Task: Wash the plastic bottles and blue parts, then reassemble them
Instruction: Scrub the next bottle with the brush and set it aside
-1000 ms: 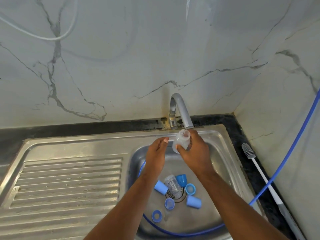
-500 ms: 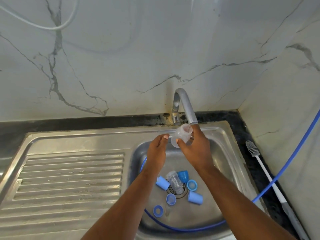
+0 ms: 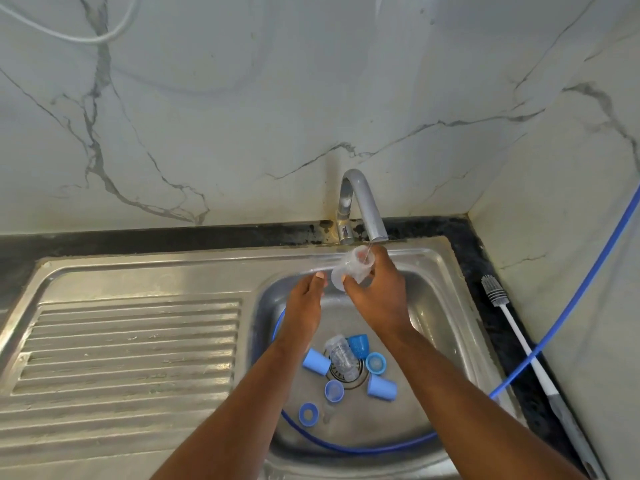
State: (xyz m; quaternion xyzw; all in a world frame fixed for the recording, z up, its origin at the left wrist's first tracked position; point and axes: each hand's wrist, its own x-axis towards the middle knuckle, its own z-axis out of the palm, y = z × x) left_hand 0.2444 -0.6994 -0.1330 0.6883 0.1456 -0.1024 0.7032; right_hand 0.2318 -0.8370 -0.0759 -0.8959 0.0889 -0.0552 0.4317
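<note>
Currently, the right hand [image 3: 377,292] grips a clear plastic bottle [image 3: 352,269], tilted with its mouth up beneath the faucet [image 3: 363,206] spout, where a thin stream of water falls. The left hand [image 3: 307,301] lies just beside the bottle's lower end with fingers loosely extended; contact cannot be confirmed. A second bottle [image 3: 341,358] lies over the drain in the sink [image 3: 446,327], surrounded by six blue parts [image 3: 382,388]. A blue hose [image 3: 349,446] curves along the basin.
</note>
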